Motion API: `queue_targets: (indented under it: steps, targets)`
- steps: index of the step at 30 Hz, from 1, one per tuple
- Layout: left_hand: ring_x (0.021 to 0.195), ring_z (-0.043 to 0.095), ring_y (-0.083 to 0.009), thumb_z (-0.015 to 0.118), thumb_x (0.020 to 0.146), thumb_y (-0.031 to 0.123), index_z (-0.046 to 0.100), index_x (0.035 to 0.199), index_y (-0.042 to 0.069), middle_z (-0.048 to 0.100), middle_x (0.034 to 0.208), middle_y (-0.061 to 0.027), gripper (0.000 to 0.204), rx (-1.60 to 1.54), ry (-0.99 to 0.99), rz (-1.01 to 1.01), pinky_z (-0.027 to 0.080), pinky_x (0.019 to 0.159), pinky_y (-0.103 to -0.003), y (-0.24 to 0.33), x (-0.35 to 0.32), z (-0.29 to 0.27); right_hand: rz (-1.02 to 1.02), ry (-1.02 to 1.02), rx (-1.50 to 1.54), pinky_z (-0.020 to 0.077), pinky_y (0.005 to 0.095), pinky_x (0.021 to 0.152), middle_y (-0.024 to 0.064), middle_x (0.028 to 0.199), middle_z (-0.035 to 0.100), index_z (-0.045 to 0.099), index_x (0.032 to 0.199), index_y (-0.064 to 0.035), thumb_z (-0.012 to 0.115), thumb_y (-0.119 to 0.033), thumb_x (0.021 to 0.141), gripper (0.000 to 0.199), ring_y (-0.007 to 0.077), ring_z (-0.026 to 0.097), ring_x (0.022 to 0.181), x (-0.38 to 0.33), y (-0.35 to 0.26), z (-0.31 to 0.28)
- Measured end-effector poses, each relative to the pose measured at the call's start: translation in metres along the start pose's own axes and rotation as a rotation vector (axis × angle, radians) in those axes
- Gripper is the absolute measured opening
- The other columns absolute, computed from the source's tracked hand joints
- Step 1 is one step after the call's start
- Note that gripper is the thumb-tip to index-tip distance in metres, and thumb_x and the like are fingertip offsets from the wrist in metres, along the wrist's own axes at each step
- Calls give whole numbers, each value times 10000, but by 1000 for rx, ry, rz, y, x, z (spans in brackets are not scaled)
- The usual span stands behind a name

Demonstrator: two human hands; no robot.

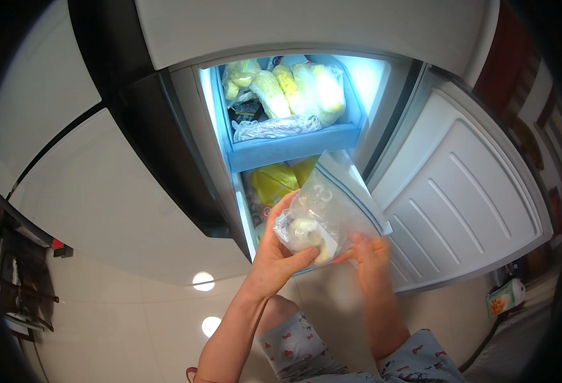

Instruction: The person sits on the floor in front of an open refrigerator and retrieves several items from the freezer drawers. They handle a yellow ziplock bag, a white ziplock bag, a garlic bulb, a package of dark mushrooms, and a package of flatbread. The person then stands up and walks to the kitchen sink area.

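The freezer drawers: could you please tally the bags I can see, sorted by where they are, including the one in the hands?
Bags in the upper drawer, pale yellow or clear: about 5
Yellow bags in the lower drawer: 2
Clear zip bag held in both hands: 1
Total: about 8

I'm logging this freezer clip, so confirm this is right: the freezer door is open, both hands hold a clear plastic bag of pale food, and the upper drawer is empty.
Not quite. In the head view the upper drawer is full of bagged food, not empty. The rest stands: the door is open, and the left hand and right hand hold the clear bag.
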State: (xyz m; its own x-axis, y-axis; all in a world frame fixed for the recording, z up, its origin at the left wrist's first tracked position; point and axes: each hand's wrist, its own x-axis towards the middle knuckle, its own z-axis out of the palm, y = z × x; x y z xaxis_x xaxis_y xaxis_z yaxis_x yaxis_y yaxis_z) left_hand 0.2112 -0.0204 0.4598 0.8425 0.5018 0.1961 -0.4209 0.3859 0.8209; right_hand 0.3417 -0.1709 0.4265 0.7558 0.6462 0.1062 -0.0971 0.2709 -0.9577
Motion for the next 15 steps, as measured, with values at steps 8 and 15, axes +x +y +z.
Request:
queue_targets:
  steps: [8, 15]
  targets:
    - [1308, 460, -201, 696, 750, -72, 297, 1521, 118, 471, 1397, -59, 890, -10, 47, 17, 375, 1109, -367, 1, 1, -3, -164, -221, -205, 465, 212, 805, 21, 913, 658, 696, 1027, 17, 628, -44, 938, 128, 73, 578, 862, 26, -64, -15]
    - [1323, 436, -217, 737, 762, 1, 309, 1508, 99, 471, 1389, -93, 866, 94, 251, 137, 382, 1099, -381, 10, -14, 10, -134, -391, -104, 467, 204, 741, 1, 895, 627, 675, 945, 27, 662, -31, 927, 62, 55, 566, 845, 19, -83, 20]
